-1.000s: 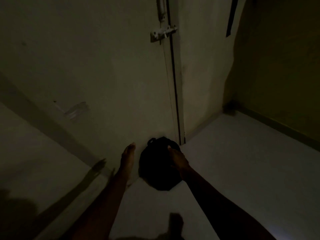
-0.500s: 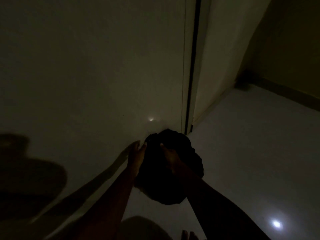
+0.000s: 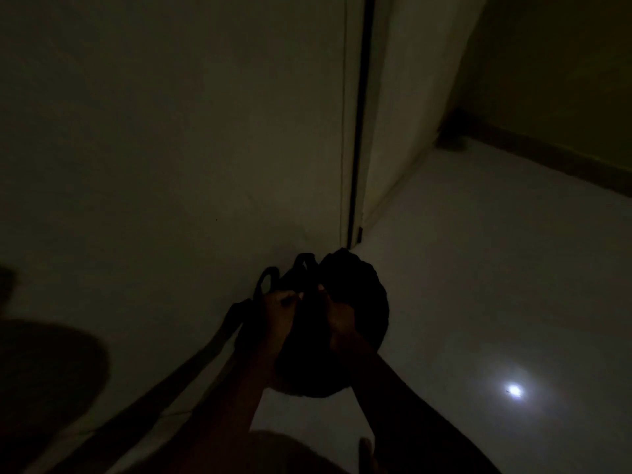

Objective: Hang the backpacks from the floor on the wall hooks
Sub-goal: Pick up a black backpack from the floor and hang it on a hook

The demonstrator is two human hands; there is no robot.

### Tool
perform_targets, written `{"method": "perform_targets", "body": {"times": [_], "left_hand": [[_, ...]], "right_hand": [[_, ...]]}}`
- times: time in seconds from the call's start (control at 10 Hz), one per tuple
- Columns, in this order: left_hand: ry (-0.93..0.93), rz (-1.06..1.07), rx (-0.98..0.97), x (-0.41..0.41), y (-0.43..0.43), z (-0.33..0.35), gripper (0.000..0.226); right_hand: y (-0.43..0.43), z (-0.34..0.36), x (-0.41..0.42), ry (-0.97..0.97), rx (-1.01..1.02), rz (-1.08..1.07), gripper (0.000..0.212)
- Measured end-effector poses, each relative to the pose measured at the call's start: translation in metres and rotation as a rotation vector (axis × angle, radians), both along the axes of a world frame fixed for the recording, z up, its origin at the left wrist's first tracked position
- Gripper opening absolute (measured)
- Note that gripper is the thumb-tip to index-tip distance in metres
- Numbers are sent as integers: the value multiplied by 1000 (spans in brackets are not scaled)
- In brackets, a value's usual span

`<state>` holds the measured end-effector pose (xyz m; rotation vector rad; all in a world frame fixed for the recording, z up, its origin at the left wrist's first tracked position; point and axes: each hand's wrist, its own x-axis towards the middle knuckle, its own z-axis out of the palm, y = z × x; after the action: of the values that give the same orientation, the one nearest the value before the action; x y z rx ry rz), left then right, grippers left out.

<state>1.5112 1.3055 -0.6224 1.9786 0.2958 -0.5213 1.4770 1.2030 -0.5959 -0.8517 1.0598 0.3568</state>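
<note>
The backpack [image 3: 359, 302] is black and rounded, low against the wall [image 3: 171, 165] beside the door gap [image 3: 355, 131]. Strap loops [image 3: 268, 280] stand up at its top, where my left hand [image 3: 278, 313] and right hand [image 3: 337, 313] grip it.

Left hand [image 3: 278, 314] and right hand [image 3: 337, 313] side by side atop black fabric backpack [image 3: 359, 302], close before pale wall [image 3: 171, 165], just below dark door gap [image 3: 357, 131], pale floor [image 3: 478, 268] at right.

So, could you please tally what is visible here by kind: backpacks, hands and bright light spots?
black backpack: 1
hands: 2, the left hand and the right hand, both gripping the top of the backpack
bright light spot: 1
Total: 4
</note>
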Motion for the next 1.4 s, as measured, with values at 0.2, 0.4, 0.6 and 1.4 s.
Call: {"method": "perform_targets", "body": {"times": [0.2, 0.4, 0.6, 1.4], "left_hand": [[121, -155, 1, -96, -17, 154, 21], [-113, -103, -30, -154, -9, 267, 20], [-268, -190, -3, -190, 12, 338, 28], [-550, -1212, -70, -203, -210, 390, 60]], "right_hand": [[-19, 156, -106, -7, -58, 3, 49], [-22, 280, -175, -109, -70, 34, 45], [-11, 342, -229, -306, -612, 210, 13], [-194, 367, -328, -201, -1296, -83, 21]]}}
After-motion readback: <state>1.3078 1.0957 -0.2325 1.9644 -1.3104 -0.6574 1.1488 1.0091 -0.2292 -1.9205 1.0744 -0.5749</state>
